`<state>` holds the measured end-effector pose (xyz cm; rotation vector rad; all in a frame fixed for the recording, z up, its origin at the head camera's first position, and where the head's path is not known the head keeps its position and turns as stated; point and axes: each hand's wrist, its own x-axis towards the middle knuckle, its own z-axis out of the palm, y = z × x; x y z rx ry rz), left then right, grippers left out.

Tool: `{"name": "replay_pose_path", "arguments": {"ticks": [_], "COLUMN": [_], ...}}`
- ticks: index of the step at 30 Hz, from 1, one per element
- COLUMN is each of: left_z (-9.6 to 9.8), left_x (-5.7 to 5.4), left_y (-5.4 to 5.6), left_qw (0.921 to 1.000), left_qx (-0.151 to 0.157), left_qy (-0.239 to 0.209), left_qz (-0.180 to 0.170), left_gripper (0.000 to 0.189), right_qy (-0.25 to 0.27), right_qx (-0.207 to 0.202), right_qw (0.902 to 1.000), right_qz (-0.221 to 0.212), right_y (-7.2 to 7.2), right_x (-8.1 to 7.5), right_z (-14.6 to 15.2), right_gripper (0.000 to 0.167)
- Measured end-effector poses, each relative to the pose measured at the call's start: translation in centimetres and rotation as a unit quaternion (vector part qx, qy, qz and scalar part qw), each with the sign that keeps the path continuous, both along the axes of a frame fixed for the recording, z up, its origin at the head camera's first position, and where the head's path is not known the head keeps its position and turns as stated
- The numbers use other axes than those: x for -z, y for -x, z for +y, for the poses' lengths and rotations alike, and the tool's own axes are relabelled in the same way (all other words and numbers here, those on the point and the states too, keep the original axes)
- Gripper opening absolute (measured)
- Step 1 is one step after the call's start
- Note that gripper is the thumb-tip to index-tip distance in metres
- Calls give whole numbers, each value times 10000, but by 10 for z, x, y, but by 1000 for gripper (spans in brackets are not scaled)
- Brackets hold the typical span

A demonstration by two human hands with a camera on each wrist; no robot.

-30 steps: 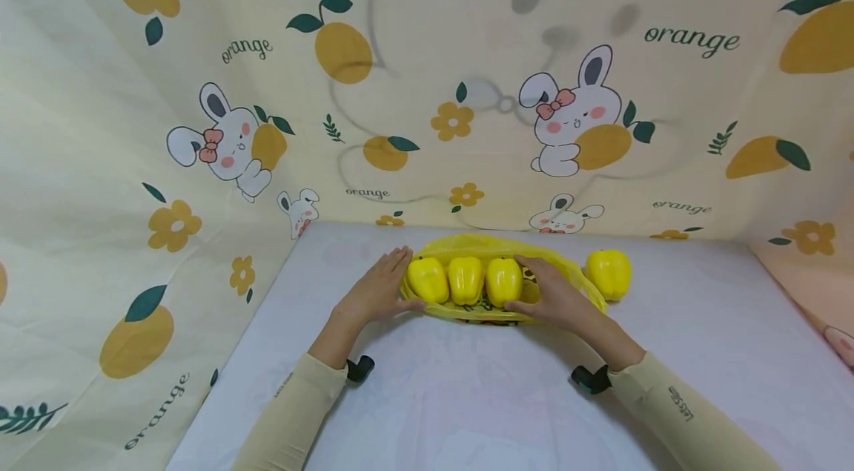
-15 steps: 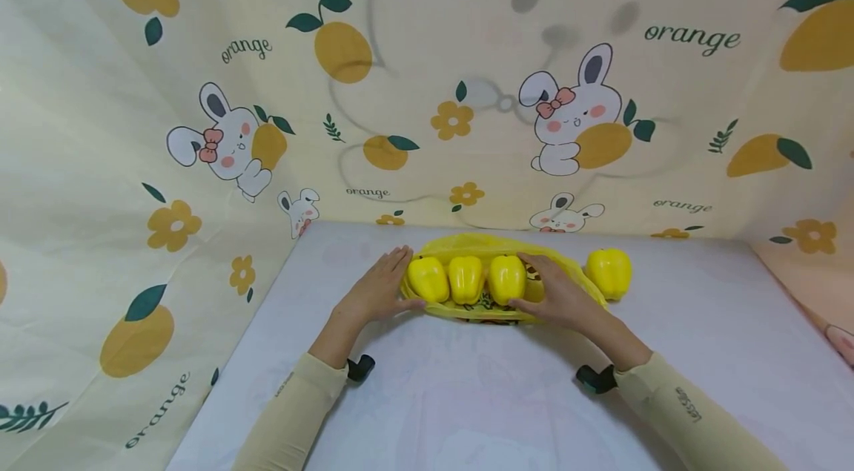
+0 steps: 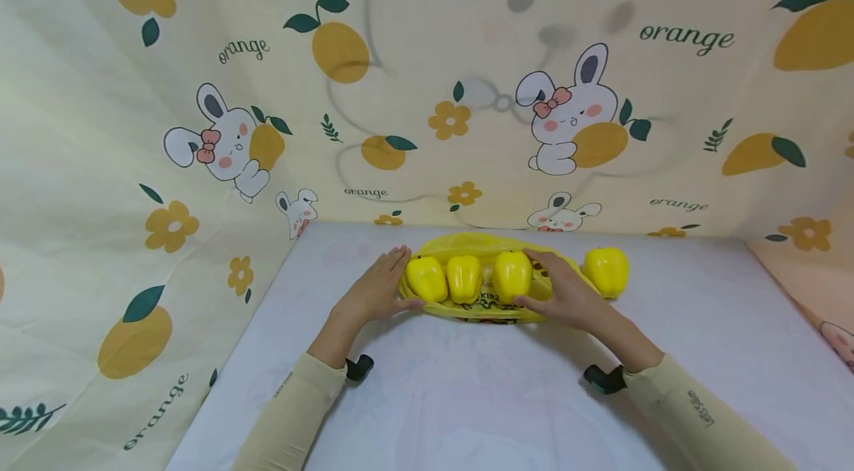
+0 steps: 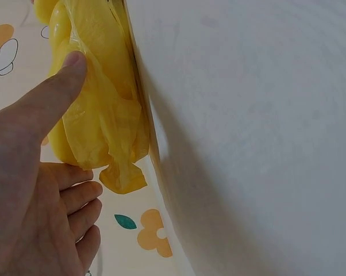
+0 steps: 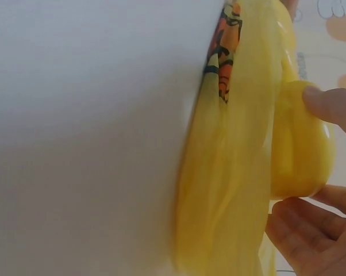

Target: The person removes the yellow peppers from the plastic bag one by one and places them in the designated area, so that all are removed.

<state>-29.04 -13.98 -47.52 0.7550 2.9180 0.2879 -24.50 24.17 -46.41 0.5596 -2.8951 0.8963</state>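
Note:
A yellow plastic bag (image 3: 477,313) lies spread on the table near its back edge, with three yellow bell peppers in a row in it. My left hand (image 3: 376,285) rests at the bag's left end, thumb in front and straight fingers along the side of the left bell pepper (image 3: 428,280). In the left wrist view, the thumb lies against the bag's film. The middle bell pepper (image 3: 464,280) stands untouched. My right hand (image 3: 567,291) grips the right bell pepper (image 5: 302,144) between thumb and fingers, and a gap separates it from the middle one.
Another yellow bell pepper (image 3: 606,272) stands on the table just outside the bag's right end. Behind the white-covered table (image 3: 467,397) hangs a patterned cloth (image 3: 414,85) with rabbits and oranges.
My right hand has shifted slightly to the right with the right bell pepper, widening the gap to the middle one and uncovering print on the bag. The left hand has stayed in place.

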Motion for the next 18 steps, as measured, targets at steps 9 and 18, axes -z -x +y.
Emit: {"name": "replay_pose_path", "arguments": {"ticks": [9, 18], "left_z": [-1, -1], "left_x": [-1, 0], "left_y": [0, 0], "left_qw": [10000, 9999], "left_qx": [28, 107], "left_qy": [-27, -14], "left_qz": [32, 86], "left_gripper": [112, 111], "right_qy": [145, 82], "right_qx": [-85, 6], "right_qw": [9995, 9997], "right_qz": [262, 221], "right_y": [-3, -8], "right_x": [-6, -13], "right_z": [7, 14], "right_gripper": [94, 96]}}
